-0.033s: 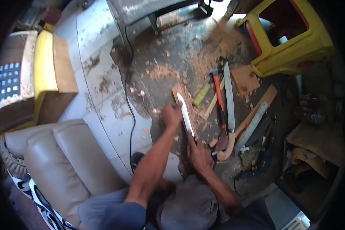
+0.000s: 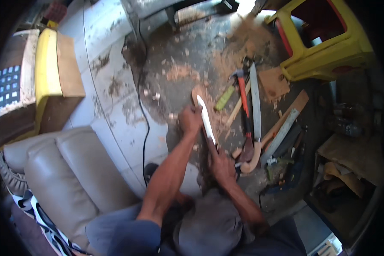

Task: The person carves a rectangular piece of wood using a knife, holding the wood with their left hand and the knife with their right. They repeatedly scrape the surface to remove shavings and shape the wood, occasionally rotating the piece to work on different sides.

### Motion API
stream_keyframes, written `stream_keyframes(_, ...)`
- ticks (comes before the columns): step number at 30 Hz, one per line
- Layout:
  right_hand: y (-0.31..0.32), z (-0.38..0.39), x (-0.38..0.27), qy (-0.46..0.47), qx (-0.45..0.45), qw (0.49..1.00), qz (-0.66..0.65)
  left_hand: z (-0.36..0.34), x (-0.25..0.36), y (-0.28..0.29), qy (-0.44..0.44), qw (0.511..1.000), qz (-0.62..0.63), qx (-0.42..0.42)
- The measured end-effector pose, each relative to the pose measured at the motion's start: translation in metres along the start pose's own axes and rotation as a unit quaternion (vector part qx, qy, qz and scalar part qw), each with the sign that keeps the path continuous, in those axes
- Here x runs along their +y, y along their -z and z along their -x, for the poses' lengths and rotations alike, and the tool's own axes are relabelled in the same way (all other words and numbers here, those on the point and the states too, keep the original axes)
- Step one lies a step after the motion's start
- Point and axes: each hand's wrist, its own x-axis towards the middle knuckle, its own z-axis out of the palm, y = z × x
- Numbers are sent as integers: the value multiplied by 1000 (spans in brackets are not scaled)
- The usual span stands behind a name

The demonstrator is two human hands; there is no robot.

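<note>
My right hand (image 2: 222, 166) is closed around the dark handle of a large knife (image 2: 206, 121). Its bright blade points away from me and lies along a narrow strip of wood (image 2: 196, 92). At the strip's left side, near the blade's tip, my left hand (image 2: 190, 119) is closed on the wood. The left fingertips come right up to the blade, and whether they touch it is unclear. Pale shavings lie around the strip. Just right of it are a green piece (image 2: 224, 98) and a claw hammer (image 2: 243, 96) with a red and black handle.
A long-bladed saw or machete (image 2: 255, 100) with a curved wooden handle lies beside the hammer. Wooden strips (image 2: 288, 119) and dark tools (image 2: 292, 168) are farther right. A yellow toy-like frame (image 2: 311, 62) stands far right. At left are a cushioned seat (image 2: 68, 170) and a black cable (image 2: 143, 115).
</note>
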Motion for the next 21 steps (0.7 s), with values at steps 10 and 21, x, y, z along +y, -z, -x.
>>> stream_keyframes(10, 4, -15, 0, 20, 45, 999, -14, 14, -9, 0, 24, 999, -5, -27)
stream_keyframes(21, 17, -17, -19, -17, 25, 999, -14, -16, 15, 10, -10, 999, 48, -20)
